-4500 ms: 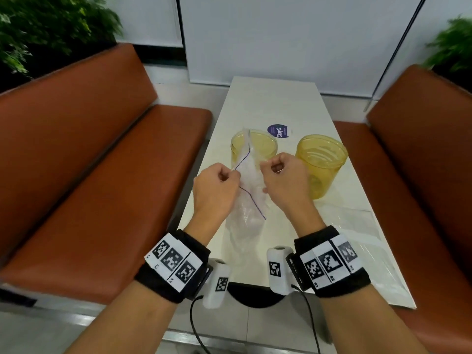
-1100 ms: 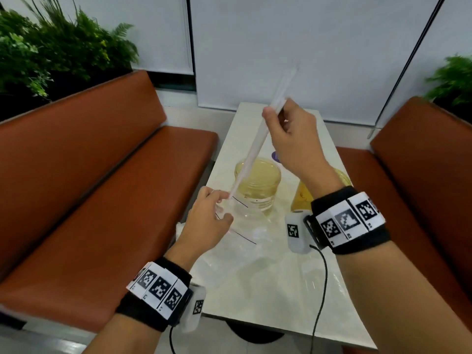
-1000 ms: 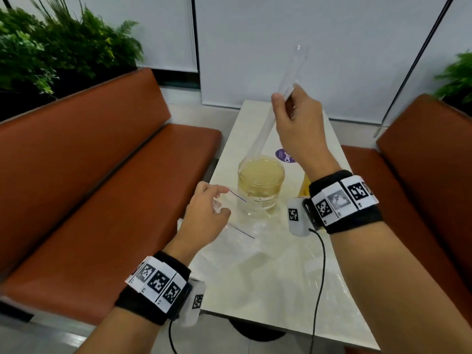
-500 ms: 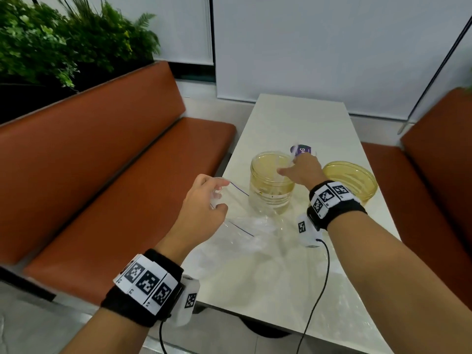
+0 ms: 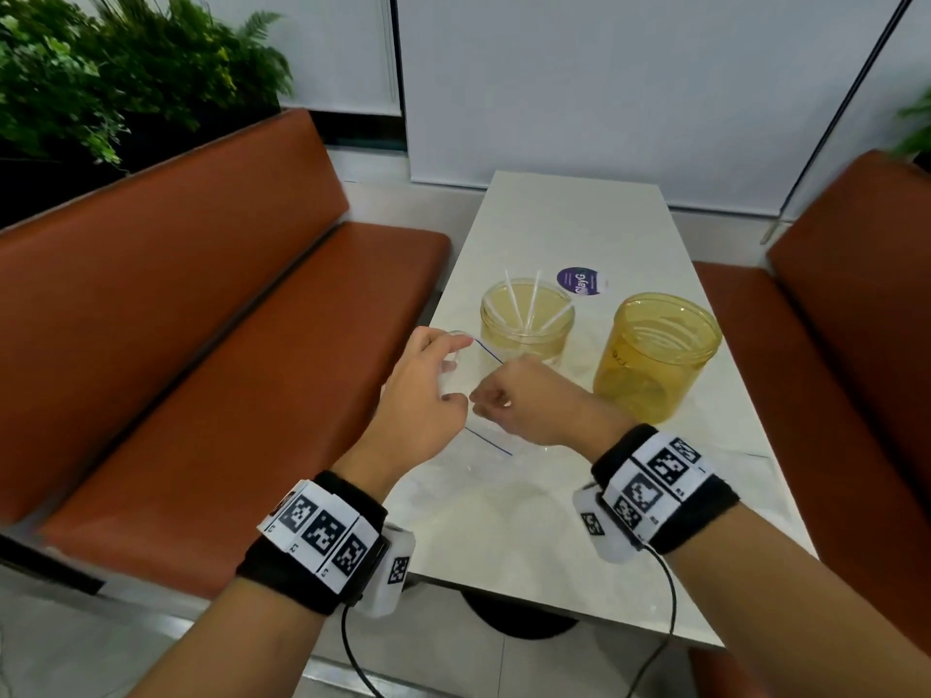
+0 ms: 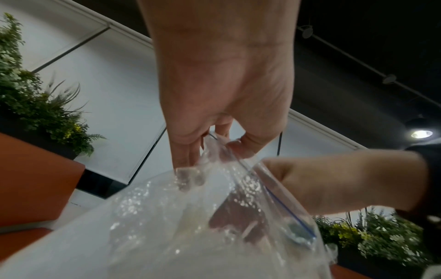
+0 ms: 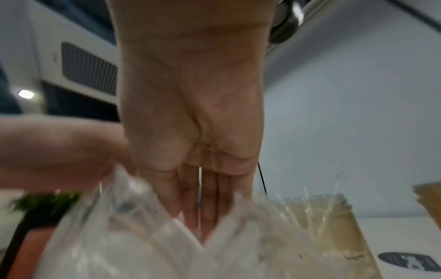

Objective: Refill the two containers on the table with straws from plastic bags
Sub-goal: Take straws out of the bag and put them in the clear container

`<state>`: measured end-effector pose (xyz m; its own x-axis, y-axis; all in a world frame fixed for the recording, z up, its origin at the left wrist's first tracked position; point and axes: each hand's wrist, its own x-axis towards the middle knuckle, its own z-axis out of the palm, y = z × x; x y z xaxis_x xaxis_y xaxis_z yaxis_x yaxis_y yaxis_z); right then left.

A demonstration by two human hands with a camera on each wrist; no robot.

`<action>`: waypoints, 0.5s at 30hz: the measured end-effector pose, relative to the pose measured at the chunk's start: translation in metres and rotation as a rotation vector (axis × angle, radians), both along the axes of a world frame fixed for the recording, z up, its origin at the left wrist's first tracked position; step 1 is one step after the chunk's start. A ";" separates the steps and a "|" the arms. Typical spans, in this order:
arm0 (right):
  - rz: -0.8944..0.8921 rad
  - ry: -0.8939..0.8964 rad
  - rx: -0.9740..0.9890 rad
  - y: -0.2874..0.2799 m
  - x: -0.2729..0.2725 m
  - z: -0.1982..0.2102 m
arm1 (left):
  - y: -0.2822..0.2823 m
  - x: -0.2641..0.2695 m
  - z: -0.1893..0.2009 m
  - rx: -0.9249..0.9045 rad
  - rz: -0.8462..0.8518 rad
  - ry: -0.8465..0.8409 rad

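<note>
Since half a second ago the right hand (image 5: 531, 398) has come back from the left jar to the bag, and three straws (image 5: 529, 307) now stand in that jar. Nearest, the clear plastic bag (image 5: 496, 476) lies on the white counter (image 5: 504, 536), its mouth lifted. The left hand (image 5: 420, 390) pinches the upper edge of the mouth between thumb and fingers. The right hand reaches into the opening with fingers (image 7: 207, 203) straight and close together, holding nothing I can see. Behind the hands stands the left jar (image 5: 526, 319); the right jar (image 5: 655, 360) is beside it. Farther, a round purple sticker (image 5: 578, 280) lies on the counter.
</note>
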<state>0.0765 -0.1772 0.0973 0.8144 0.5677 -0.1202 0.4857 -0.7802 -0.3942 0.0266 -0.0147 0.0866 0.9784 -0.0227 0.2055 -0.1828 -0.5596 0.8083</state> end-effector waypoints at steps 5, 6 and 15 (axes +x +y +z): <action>-0.004 -0.133 -0.541 0.002 -0.009 -0.028 | -0.008 -0.006 -0.009 0.032 -0.039 -0.034; 0.008 -0.156 -0.590 0.002 -0.011 -0.031 | -0.010 -0.007 -0.012 0.042 -0.047 -0.032; -0.008 -0.135 -0.553 -0.003 -0.016 -0.046 | -0.020 -0.010 -0.020 0.041 -0.074 -0.037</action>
